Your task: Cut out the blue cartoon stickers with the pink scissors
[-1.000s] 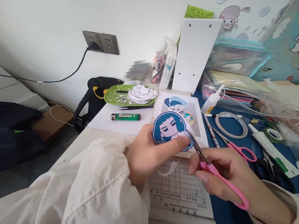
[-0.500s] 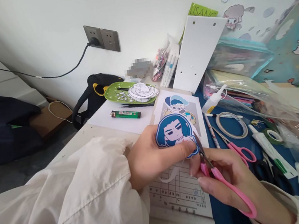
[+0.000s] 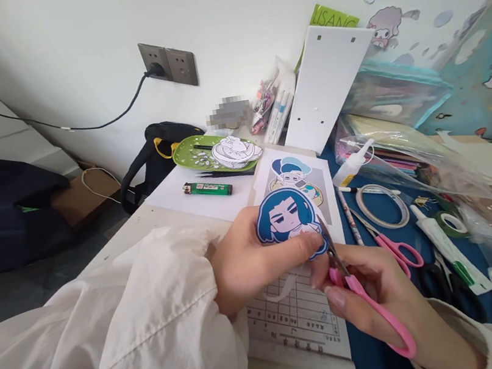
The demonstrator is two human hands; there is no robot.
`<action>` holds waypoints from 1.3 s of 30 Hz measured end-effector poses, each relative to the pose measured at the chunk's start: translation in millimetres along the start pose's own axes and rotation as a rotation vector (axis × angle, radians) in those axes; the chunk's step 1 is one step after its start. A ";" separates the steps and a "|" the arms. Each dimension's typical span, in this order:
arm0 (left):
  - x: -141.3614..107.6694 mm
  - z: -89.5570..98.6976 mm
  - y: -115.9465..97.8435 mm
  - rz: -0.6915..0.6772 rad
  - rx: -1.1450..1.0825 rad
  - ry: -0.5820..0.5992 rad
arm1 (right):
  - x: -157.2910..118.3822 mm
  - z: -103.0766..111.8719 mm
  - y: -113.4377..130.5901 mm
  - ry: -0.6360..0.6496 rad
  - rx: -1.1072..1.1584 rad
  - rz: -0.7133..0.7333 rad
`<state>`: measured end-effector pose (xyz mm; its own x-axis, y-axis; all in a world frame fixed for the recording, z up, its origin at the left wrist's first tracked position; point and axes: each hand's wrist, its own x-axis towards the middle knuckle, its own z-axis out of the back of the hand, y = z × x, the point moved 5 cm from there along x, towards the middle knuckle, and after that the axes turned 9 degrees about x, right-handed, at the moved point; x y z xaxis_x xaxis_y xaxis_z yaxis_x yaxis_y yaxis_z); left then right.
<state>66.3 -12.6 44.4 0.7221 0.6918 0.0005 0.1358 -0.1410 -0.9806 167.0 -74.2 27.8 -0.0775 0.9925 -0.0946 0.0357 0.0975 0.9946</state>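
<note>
A paper cutout of a blue-haired cartoon figure [image 3: 285,215] is pinched in my left hand [image 3: 253,263], the thumb lying across its lower part. My right hand [image 3: 377,288] grips pink-handled scissors [image 3: 379,318], fingers through the loops. The scissor blades point up along the cutout's right edge. Below the cutout dangles a thin white paper strip [image 3: 282,289]. Under both hands lies a printed form pad [image 3: 294,319]. Behind the cutout is a printed sheet [image 3: 328,197] with coloured cartoon pictures. The fingertips of my left hand behind the cutout are hidden.
Farther back are a green lighter [image 3: 208,189] and a green tray [image 3: 184,157] holding paper cutouts. On the right lie a second pair of pink scissors [image 3: 397,251], black scissors [image 3: 451,289], a tape roll [image 3: 450,223], a glue bottle [image 3: 354,165] and plastic bags [image 3: 399,94].
The scissor handles have shifted slightly, with the lower loop a little farther left. Both hands keep their hold on the cutout and scissors. The camera view moves very slightly.
</note>
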 end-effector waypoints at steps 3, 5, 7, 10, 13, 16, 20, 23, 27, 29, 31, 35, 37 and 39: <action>0.1 -0.5 -0.9 -0.024 -0.018 0.010 | 0.3 -0.9 0.7 -0.007 -0.003 0.002; 0.5 -0.5 -0.7 -0.025 -0.027 0.002 | 1.0 -1.1 1.6 -0.014 -0.013 0.013; 0.9 -0.8 -0.5 -0.025 -0.028 0.000 | 1.5 -1.1 2.8 -0.020 -0.018 0.025; 0.9 -1.3 0.1 -0.023 -0.024 -0.001 | 1.2 -1.4 3.4 -0.015 -0.020 0.032; 0.7 -0.9 1.0 -0.015 -0.026 -0.010 | 0.1 -1.0 2.2 -0.017 -0.011 0.021; 0.7 -0.9 1.0 -0.022 -0.035 -0.003 | 0.4 -0.7 0.9 -0.018 -0.011 0.015; 0.7 -0.5 0.3 -0.031 -0.055 0.001 | 0.8 0.5 -0.3 -0.018 -0.008 0.012; 0.6 0.1 0.1 -0.026 -0.047 -0.002 | -0.6 1.0 -1.5 -0.004 0.010 0.004; 0.6 1.0 1.7 -0.002 -0.025 -0.016 | -1.2 0.7 -3.0 0.010 0.032 0.002; 0.5 0.9 2.3 -0.005 -0.024 -0.013 | -0.4 0.3 -3.3 0.019 0.041 0.002; 0.4 0.3 2.6 -0.014 -0.026 -0.003 | 0.4 0.3 -3.2 0.024 0.042 0.005; 0.8 1.7 3.2 0.000 -0.020 -0.020 | 0.6 1.9 -3.4 0.013 0.025 0.005; 1.5 4.4 3.2 0.016 -0.018 -0.043 | 0.4 3.0 -4.2 0.001 0.014 0.007; 2.3 7.6 4.4 0.053 -0.020 -0.057 | 0.0 3.7 -5.6 -0.003 0.017 0.011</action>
<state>63.5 -6.3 38.6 0.6890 0.7220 -0.0631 0.1123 -0.1924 -0.9749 170.5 -74.4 22.0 -0.0744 0.9937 -0.0835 0.0536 0.0876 0.9947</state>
